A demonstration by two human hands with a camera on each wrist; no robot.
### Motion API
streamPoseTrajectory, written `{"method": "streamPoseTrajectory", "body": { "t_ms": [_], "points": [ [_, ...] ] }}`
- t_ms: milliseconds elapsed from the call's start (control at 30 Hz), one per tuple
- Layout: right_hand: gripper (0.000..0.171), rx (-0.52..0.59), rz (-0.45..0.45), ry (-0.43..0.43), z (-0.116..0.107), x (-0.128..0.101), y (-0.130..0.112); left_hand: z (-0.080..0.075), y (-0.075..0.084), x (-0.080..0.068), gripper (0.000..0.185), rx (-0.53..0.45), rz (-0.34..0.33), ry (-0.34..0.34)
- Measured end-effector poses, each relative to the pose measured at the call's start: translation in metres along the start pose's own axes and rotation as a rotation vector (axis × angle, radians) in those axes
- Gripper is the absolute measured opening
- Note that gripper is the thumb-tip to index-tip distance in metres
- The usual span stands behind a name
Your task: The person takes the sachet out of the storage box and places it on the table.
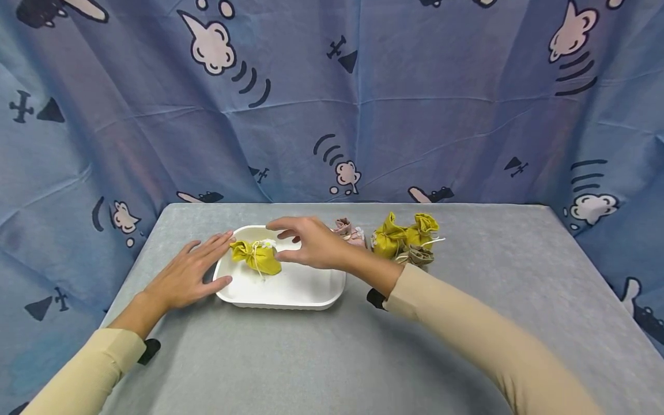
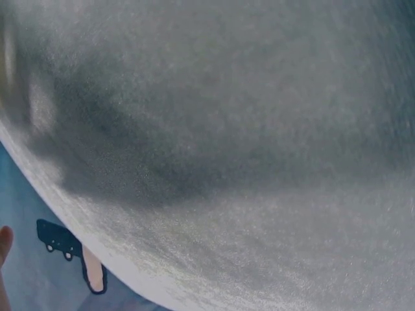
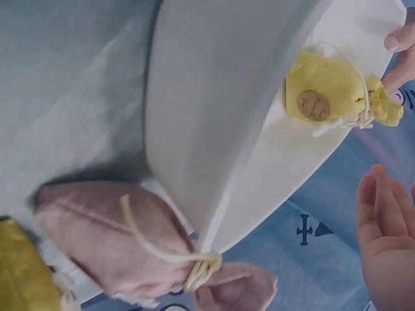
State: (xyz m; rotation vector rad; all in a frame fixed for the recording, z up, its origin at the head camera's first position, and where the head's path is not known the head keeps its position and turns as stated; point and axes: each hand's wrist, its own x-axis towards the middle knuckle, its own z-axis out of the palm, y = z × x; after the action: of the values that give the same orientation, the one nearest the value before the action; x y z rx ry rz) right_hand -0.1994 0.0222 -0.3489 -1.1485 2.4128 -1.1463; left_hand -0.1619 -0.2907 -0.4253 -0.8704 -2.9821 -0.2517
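A white tray (image 1: pixel 290 297) stands on the grey table, with a yellow drawstring pouch (image 1: pixel 266 262) lying in its left part. The pouch carries white flowers, a pale cord and, in the right wrist view, a round brown label (image 3: pixel 313 105). My left hand (image 1: pixel 189 274) lies at the tray's left end, fingers extended along the rim and thumb at the near left corner. Above the tray, just right of the pouch, hovers my right hand (image 1: pixel 311 245), fingers loosely bent and thumb apart, nothing between them. The left wrist view shows mostly table surface (image 2: pixel 227 129).
Right of the tray sit a pink pouch (image 1: pixel 355 235), partly behind my right hand, two yellow pouches (image 1: pixel 388 237) and an olive-brown pouch (image 1: pixel 417 255). A blue patterned curtain (image 1: pixel 290 144) hangs behind the table's back edge.
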Motion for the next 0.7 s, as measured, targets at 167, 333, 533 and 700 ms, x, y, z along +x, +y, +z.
{"method": "streamPoseTrajectory", "body": {
  "t_ms": [167, 333, 533, 700],
  "points": [
    [0.057, -0.006, 0.019, -0.016, 0.006, 0.008, 0.001, 0.000, 0.000, 0.000, 0.080, -0.001, 0.004, 0.005],
    [0.056, -0.005, 0.041, -0.009, 0.011, 0.018, 0.003, 0.001, -0.001, 0.000, 0.080, -0.003, 0.018, 0.024],
    [0.055, -0.002, 0.045, -0.006, 0.020, 0.029, 0.004, 0.001, -0.003, 0.000, 0.080, -0.005, 0.016, 0.018],
    [0.053, -0.039, 0.047, -0.021, 0.028, 0.035, 0.003, 0.001, -0.002, 0.000, 0.080, 0.000, 0.012, 0.009]
  ]
}}
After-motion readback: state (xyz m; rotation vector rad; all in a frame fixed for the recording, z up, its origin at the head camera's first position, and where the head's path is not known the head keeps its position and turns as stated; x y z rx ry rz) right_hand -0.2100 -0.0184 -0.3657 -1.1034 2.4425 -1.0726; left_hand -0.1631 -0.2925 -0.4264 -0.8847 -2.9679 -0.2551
